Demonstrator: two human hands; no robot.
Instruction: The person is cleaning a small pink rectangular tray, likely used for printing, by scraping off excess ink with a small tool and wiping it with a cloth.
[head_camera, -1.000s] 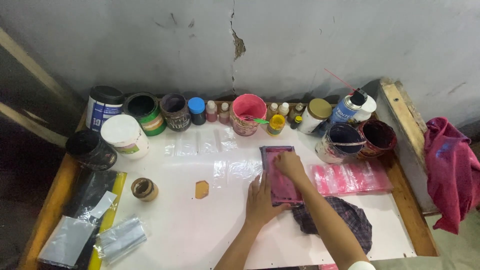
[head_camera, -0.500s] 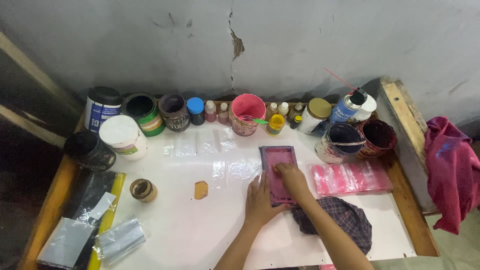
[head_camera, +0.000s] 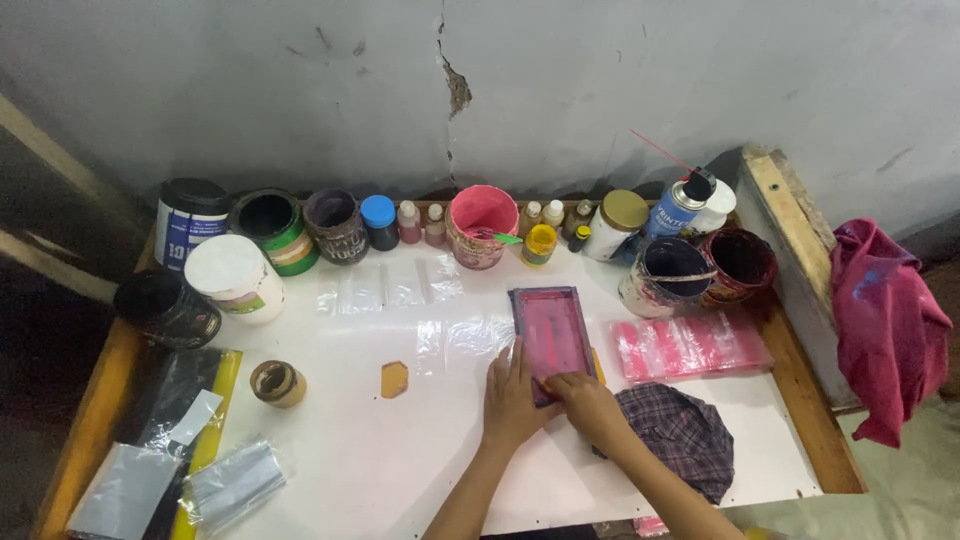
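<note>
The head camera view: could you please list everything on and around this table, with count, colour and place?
Small screen frame: one, pink, table centre, under both hands.
Clear plastic bags: several, transparent, left of the frame.
Pink bags: one row, right of the frame.
Checked cloth: one, dark, front right.
Paint pots: about eight, mixed colours, along the wall.
Small bottles: several, back centre.
Spray can: one, blue, back right.
Tape roll: one, brown, front left.
Red cloth: one, right of the table.
Left hand: on the frame's near left edge.
Right hand: on the frame's near end.
</note>
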